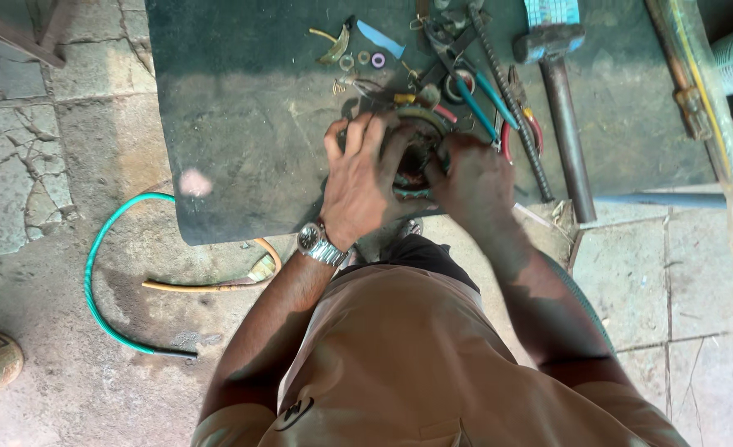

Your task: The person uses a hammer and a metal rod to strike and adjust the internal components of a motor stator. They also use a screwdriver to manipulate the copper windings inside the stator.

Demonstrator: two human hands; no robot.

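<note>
My left hand [358, 178] and right hand [470, 178] both clamp a round, grimy metal part [416, 157] near the front edge of the dark desk [242, 124]. Left fingers spread over its rim, right fingers curl tight on the other side. It looks heavy, stiff and greasy, so I judge the outer rim the safest hold. Pliers [466, 79] and a hammer [561, 99] lie just beyond.
</note>
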